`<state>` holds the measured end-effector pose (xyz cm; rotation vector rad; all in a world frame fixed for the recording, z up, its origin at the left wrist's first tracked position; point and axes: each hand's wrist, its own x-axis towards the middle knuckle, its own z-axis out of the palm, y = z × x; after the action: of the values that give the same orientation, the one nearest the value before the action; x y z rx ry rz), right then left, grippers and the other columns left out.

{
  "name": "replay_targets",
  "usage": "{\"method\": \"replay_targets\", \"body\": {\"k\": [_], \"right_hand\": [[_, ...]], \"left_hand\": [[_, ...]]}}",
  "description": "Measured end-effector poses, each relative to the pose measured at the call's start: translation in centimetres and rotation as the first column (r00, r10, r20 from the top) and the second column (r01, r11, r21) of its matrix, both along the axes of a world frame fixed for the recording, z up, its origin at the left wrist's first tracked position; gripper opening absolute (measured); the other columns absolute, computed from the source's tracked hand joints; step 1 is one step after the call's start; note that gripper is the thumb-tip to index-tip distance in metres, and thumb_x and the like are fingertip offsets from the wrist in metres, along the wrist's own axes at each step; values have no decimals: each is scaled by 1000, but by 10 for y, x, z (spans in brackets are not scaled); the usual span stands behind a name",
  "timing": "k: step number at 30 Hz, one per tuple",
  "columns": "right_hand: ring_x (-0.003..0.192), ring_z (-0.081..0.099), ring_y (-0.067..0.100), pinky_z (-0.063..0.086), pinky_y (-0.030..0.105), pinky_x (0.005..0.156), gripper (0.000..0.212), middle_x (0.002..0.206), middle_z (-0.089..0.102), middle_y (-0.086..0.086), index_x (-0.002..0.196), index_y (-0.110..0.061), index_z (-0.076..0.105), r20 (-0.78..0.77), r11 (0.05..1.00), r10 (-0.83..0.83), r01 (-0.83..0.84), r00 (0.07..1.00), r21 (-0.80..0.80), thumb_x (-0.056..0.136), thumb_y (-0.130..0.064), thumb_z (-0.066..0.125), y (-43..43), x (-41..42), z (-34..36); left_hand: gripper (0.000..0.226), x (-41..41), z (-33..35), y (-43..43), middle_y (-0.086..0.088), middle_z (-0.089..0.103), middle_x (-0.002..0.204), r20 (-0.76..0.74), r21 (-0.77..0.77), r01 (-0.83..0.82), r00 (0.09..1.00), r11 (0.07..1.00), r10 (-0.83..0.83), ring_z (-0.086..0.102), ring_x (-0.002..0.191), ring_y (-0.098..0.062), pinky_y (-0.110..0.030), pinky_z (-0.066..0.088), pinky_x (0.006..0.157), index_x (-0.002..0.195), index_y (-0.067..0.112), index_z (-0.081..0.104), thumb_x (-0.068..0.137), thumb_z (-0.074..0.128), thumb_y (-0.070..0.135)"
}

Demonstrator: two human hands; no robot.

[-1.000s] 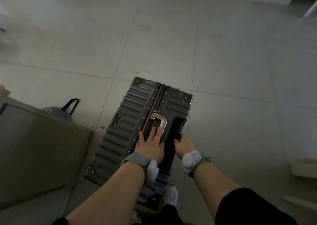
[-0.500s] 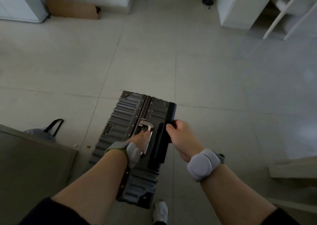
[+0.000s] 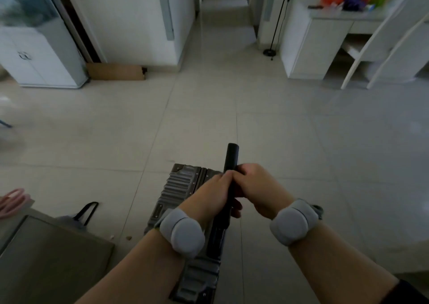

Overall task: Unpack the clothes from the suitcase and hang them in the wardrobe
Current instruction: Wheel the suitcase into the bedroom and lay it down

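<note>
Both hands form the grip: the left hand and the right hand are wrapped tight, side by side and touching, around the black handle, whose rounded end sticks out beyond the knuckles. Each wrist wears a grey padded band.

Directly under the grip stands the suitcase, a dark grey ribbed hard shell with metal corner caps, closed, resting on the floor and running back toward the person. No clothes show yet.

It will likely handle as a stiff, fairly heavy box. The shell will not give, and the ribs offer little to hold, so the handle is the sound place to take it; it should be laid flat before the latches are undone.

Left of the grip and nearer the person lie a grey flat panel and a black strap. The floor is pale, smooth tile, bare around the case. Farther ahead to the left stands a white cabinet with cardboard beside it; ahead to the right, a white desk with bright things on top. I cannot tell which unit is the wardrobe.
</note>
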<state>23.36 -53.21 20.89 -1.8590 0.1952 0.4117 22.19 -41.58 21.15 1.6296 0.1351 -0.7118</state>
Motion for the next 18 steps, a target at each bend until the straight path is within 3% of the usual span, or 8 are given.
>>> {"method": "replay_targets", "body": {"k": [2, 3, 6, 8, 10, 11, 15, 18], "right_hand": [[90, 66, 33, 52, 52, 88, 31, 99, 68, 23, 102, 2, 64, 46, 986, 66, -58, 997, -155, 95, -24, 48, -10, 4, 6], [98, 63, 30, 50, 48, 93, 35, 109, 66, 19, 113, -1, 61, 107, 947, 81, -43, 991, -318, 97, -27, 45, -16, 8, 11], [132, 36, 24, 34, 36, 108, 51, 143, 37, 7, 146, -18, 29, 274, 765, 302, -60, 913, -641, 96, -22, 40, -28, 23, 30], [140, 19, 21, 22, 36, 115, 63, 151, 24, 1, 148, -25, 24, 180, 601, 591, -281, 786, -748, 90, -11, 43, -27, 34, 40], [138, 24, 19, 24, 36, 114, 60, 146, 33, -1, 143, -24, 36, 53, 403, 750, -391, 659, -827, 85, -11, 48, -25, 40, 38], [133, 30, 18, 28, 37, 110, 55, 139, 41, -3, 137, -25, 44, 46, 356, 776, -376, 629, -855, 83, -13, 52, -25, 44, 36], [109, 49, 16, 40, 33, 96, 33, 115, 54, -5, 115, -29, 58, 129, 387, 767, -292, 629, -874, 82, -25, 59, -29, 55, 32], [100, 50, 16, 44, 32, 87, 26, 109, 53, -3, 111, -30, 61, 135, 440, 735, -317, 664, -840, 85, -32, 60, -31, 62, 31]], "left_hand": [[42, 0, -2, -3, -7, 61, 70, 51, 114, 16, 998, 993, -22, 60, 58, -19, -34, 53, 63, 115, 7, 52, 100, 31, 40], [41, -1, -4, -5, -6, 58, 70, 96, 176, 18, 995, 984, -35, 58, 53, -15, -29, 52, 57, 115, 8, 51, 99, 34, 41], [26, 1, -8, -2, -2, 60, 70, 208, 340, 54, 969, 939, -131, 58, 45, -8, -26, 51, 52, 108, 17, 49, 91, 55, 36], [26, 10, -6, 4, -4, 62, 74, 194, 403, 113, 959, 908, -206, 62, 55, -14, -32, 56, 61, 107, 18, 48, 84, 58, 23], [28, 15, -5, 8, -4, 61, 76, 175, 440, 168, 947, 882, -268, 62, 63, -19, -37, 57, 68, 107, 18, 47, 80, 56, 16], [29, 18, -3, 10, -3, 61, 74, 173, 448, 191, 940, 874, -295, 62, 62, -18, -34, 56, 65, 107, 18, 46, 80, 55, 15], [35, 32, 4, 16, 0, 61, 68, 156, 506, 311, 884, 805, -440, 59, 52, -12, -24, 49, 56, 115, 19, 44, 82, 53, 12], [27, 49, 6, 26, 6, 60, 74, 164, 607, 358, 818, 710, -552, 58, 59, -7, -11, 41, 50, 104, 26, 47, 80, 57, 16]]}}
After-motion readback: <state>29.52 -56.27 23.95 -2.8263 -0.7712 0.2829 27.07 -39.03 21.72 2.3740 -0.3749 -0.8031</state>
